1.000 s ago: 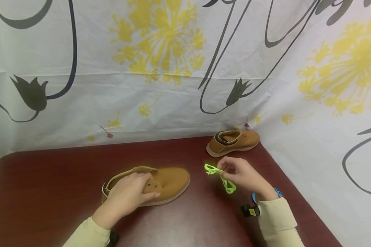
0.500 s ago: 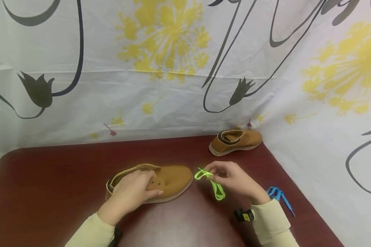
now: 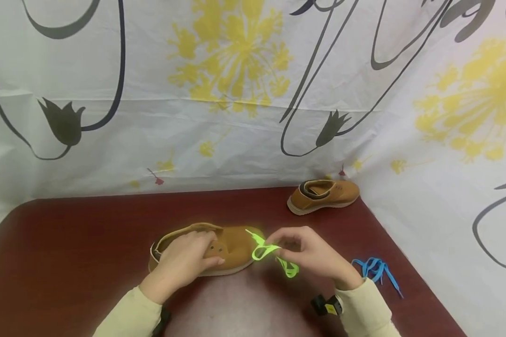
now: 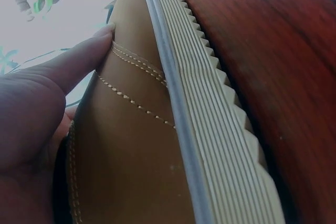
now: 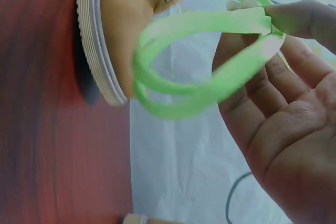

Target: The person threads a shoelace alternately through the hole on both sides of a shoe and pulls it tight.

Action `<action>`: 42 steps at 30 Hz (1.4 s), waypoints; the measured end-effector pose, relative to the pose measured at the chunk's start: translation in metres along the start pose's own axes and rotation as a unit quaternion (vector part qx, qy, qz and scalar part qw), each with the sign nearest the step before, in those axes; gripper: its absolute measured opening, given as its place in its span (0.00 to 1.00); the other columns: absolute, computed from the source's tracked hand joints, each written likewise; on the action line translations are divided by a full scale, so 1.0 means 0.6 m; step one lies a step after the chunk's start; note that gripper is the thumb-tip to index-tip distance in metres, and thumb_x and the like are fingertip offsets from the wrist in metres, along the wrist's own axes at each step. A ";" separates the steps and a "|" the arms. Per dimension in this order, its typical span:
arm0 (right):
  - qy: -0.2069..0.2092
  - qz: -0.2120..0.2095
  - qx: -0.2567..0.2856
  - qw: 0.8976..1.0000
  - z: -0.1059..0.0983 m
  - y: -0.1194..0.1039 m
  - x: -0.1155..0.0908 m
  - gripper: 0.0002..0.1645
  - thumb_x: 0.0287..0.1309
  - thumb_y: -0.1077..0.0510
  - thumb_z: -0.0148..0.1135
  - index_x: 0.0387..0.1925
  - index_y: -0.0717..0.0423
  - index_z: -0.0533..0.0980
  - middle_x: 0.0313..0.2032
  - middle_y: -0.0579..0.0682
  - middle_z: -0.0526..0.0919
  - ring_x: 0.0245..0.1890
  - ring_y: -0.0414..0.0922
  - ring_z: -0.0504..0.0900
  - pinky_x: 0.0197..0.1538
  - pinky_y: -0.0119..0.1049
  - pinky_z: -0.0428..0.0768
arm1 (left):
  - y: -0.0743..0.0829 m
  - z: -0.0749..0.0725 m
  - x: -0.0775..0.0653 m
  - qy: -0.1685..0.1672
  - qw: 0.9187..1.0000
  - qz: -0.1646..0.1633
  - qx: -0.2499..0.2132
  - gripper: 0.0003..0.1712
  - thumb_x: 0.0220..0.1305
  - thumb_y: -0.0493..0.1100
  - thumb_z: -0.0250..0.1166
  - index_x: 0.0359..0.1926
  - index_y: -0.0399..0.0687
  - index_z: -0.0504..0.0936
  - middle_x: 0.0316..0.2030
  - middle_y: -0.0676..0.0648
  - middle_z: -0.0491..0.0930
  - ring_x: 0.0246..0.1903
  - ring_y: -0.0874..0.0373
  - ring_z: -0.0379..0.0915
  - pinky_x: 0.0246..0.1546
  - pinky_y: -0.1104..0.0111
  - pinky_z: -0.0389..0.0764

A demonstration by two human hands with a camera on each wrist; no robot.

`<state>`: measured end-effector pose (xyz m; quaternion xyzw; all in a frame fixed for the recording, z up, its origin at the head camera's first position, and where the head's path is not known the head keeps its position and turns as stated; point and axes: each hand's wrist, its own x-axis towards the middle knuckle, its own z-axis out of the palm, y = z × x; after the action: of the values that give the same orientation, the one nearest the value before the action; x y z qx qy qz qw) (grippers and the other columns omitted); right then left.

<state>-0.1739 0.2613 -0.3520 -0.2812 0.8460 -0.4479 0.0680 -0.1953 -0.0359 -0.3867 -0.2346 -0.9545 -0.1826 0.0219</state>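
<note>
In my head view, the shoe (image 3: 237, 243) lies lengthwise at lower centre, gripped by my left hand (image 3: 182, 260), its toe pointing right, towards my right hand (image 3: 312, 252), which pinches the lace (image 5: 228, 80).

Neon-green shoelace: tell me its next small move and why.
Probably bring the neon-green shoelace to the eyelets of the nearer tan shoe: the right hand pinches it close by, the left hand grips the shoe, and the visible eyelets hold no lace.

Bare, cream-cuffed left hand (image 3: 181, 262) lies palm-down, thumb extended. Bare, cream-cuffed right hand (image 3: 312, 255) holds thumb-and-forefinger pinch, remaining fingers curled.
</note>
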 end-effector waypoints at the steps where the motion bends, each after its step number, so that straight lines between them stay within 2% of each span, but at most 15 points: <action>1: -0.002 -0.001 0.006 1.000 0.004 0.000 0.001 0.13 0.64 0.66 0.64 0.46 0.48 0.84 0.39 0.56 0.88 0.33 0.36 0.82 0.36 0.32 0.83 | -0.001 0.001 0.000 0.001 1.000 0.002 0.001 0.23 0.54 0.59 0.75 0.44 0.52 0.82 0.42 0.53 0.87 0.41 0.56 0.83 0.40 0.62 0.81; 3: -0.005 -0.006 0.014 1.000 0.013 0.001 0.002 0.15 0.62 0.68 0.64 0.46 0.48 0.83 0.38 0.58 0.87 0.33 0.36 0.82 0.37 0.33 0.83 | -0.003 0.002 0.000 0.004 1.000 0.004 0.001 0.23 0.54 0.59 0.75 0.44 0.53 0.82 0.41 0.54 0.86 0.40 0.57 0.83 0.40 0.62 0.81; 7: -0.018 -0.019 0.021 0.999 0.029 0.010 0.007 0.18 0.57 0.70 0.66 0.46 0.50 0.83 0.39 0.53 0.87 0.34 0.35 0.82 0.38 0.32 0.83 | -0.005 0.006 0.000 0.000 1.000 0.002 0.001 0.23 0.54 0.60 0.75 0.44 0.53 0.82 0.40 0.55 0.86 0.37 0.60 0.81 0.37 0.64 0.80; 10: -0.029 -0.028 0.035 0.999 0.040 0.016 0.010 0.17 0.57 0.70 0.65 0.45 0.51 0.83 0.39 0.51 0.87 0.34 0.34 0.82 0.37 0.32 0.84 | -0.004 0.008 -0.001 -0.002 1.000 0.001 0.003 0.23 0.55 0.60 0.75 0.44 0.54 0.82 0.39 0.56 0.85 0.36 0.61 0.80 0.36 0.65 0.79; 17: 0.004 0.039 0.047 0.998 0.060 0.025 0.014 0.14 0.60 0.70 0.60 0.38 0.49 0.84 0.35 0.49 0.87 0.21 0.34 0.76 0.24 0.30 0.78 | 0.003 0.009 -0.003 -0.004 1.000 0.010 0.001 0.21 0.57 0.59 0.74 0.43 0.53 0.81 0.37 0.56 0.84 0.34 0.61 0.79 0.35 0.65 0.78; 21: 0.015 0.059 0.060 0.996 0.071 0.031 0.018 0.12 0.57 0.71 0.60 0.36 0.54 0.83 0.33 0.53 0.86 0.23 0.35 0.77 0.25 0.30 0.78 | 0.004 0.011 -0.007 -0.004 1.000 0.004 0.002 0.22 0.57 0.59 0.73 0.44 0.53 0.81 0.39 0.56 0.84 0.35 0.61 0.79 0.36 0.65 0.79; 24: 0.026 0.080 0.064 0.994 0.079 0.032 0.021 0.10 0.54 0.72 0.62 0.35 0.58 0.84 0.36 0.56 0.87 0.30 0.34 0.80 0.30 0.30 0.80 | 0.004 0.012 -0.010 -0.006 1.000 0.009 0.004 0.22 0.57 0.59 0.73 0.44 0.53 0.81 0.37 0.57 0.83 0.35 0.61 0.78 0.35 0.66 0.78; 27: 0.034 0.115 0.076 0.990 0.085 0.032 0.024 0.09 0.54 0.69 0.65 0.35 0.58 0.86 0.37 0.56 0.89 0.27 0.34 0.80 0.28 0.31 0.80 | 0.002 0.010 -0.009 0.000 1.000 0.024 0.012 0.21 0.57 0.60 0.73 0.43 0.55 0.80 0.34 0.59 0.81 0.33 0.63 0.76 0.33 0.68 0.76; 29: 0.038 0.122 0.070 0.989 0.088 0.031 0.027 0.08 0.54 0.67 0.67 0.36 0.56 0.88 0.38 0.55 0.90 0.27 0.34 0.81 0.26 0.31 0.80 | 0.001 0.007 -0.007 0.007 0.999 0.032 0.016 0.20 0.56 0.59 0.74 0.42 0.56 0.80 0.31 0.59 0.80 0.31 0.64 0.74 0.31 0.69 0.74; 31: 0.029 0.116 0.071 0.990 0.090 0.031 0.030 0.08 0.55 0.64 0.70 0.37 0.54 0.88 0.40 0.53 0.90 0.30 0.35 0.83 0.29 0.30 0.81 | -0.002 0.005 -0.006 0.010 0.999 0.032 0.022 0.19 0.56 0.59 0.74 0.42 0.56 0.80 0.29 0.60 0.78 0.29 0.65 0.72 0.30 0.70 0.72; 34: 0.011 0.092 0.055 0.994 0.092 0.031 0.035 0.08 0.58 0.56 0.72 0.40 0.50 0.89 0.43 0.50 0.90 0.44 0.35 0.85 0.42 0.30 0.83 | -0.005 0.003 -0.005 0.010 0.999 0.030 0.022 0.19 0.56 0.59 0.74 0.41 0.57 0.80 0.28 0.61 0.76 0.27 0.66 0.68 0.29 0.71 0.70; 36: 0.004 0.086 0.048 0.995 0.092 0.032 0.037 0.09 0.61 0.51 0.71 0.41 0.48 0.89 0.44 0.47 0.90 0.48 0.36 0.85 0.49 0.29 0.82 | -0.007 0.003 -0.004 0.010 0.999 0.029 0.020 0.19 0.57 0.60 0.73 0.42 0.58 0.80 0.28 0.61 0.76 0.28 0.65 0.69 0.29 0.70 0.71; 39: 0.013 0.085 0.038 0.996 0.094 0.031 0.038 0.11 0.64 0.47 0.68 0.41 0.46 0.89 0.43 0.46 0.91 0.48 0.37 0.86 0.52 0.29 0.81 | -0.008 0.004 -0.003 0.015 0.999 0.032 0.011 0.19 0.57 0.60 0.73 0.42 0.58 0.81 0.31 0.60 0.80 0.31 0.63 0.74 0.31 0.68 0.74; 42: 0.034 0.086 0.048 0.995 0.096 0.029 0.040 0.11 0.64 0.49 0.68 0.40 0.50 0.89 0.40 0.48 0.91 0.42 0.36 0.86 0.47 0.30 0.83 | -0.008 0.002 -0.004 0.016 0.999 0.029 0.001 0.19 0.57 0.60 0.73 0.44 0.59 0.82 0.35 0.59 0.83 0.36 0.61 0.79 0.35 0.66 0.77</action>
<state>-0.1798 0.2148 -0.3967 -0.1888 0.8464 -0.4896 0.0909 -0.1952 -0.0406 -0.3901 -0.2595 -0.9469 -0.1848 0.0425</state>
